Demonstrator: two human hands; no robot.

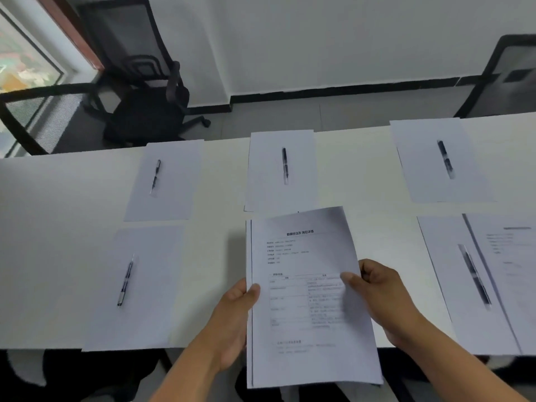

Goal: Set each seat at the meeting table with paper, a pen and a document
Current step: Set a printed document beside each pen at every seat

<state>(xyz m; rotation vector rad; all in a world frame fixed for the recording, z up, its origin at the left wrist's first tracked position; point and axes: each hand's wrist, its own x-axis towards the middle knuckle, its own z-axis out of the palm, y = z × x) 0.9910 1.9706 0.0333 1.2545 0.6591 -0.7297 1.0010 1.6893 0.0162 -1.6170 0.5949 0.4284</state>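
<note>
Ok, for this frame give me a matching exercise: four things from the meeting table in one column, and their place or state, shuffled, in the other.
Things:
1. stapled stack of printed white documents
2. black pen at the near-left seat
3. black mesh office chair
4. printed sheet at the near-right seat

States:
A. pushed back from the table, by the window
B. lying on a blank white paper, no document beside it
C. held above the white table by the left hand and right hand
D. already laid down, overlapping the paper there

Pairs: 1-C, 2-B, 3-A, 4-D
</note>
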